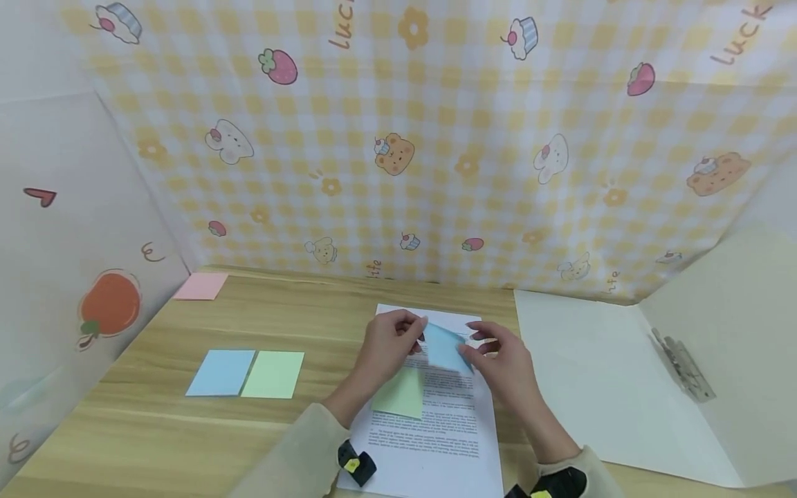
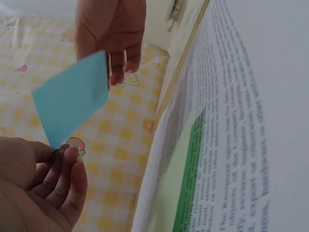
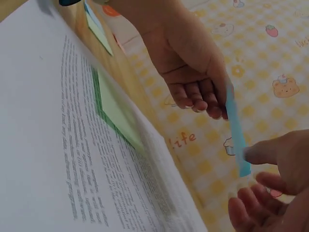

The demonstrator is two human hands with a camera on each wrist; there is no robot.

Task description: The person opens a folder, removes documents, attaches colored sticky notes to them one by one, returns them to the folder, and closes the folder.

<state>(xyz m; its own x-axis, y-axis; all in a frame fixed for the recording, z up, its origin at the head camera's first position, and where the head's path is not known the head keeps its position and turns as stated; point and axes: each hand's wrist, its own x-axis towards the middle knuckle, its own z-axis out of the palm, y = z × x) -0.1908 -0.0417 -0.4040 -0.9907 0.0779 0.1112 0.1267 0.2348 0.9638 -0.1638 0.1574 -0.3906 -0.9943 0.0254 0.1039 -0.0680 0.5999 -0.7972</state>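
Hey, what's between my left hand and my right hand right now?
A light blue sticky note spans the gap between your left hand and right hand, raised above the printed sheet. The head and left wrist views show it.

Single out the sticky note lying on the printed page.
The green note on the page; the other green note, a blue one and a pink one lie on the table; the left hand and right hand hold another blue note.

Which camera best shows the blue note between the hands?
Left wrist: the held blue note appears large, its face turned broadly to the camera. The head view shows it smaller, against the printed page; the right wrist view, nearly edge-on.
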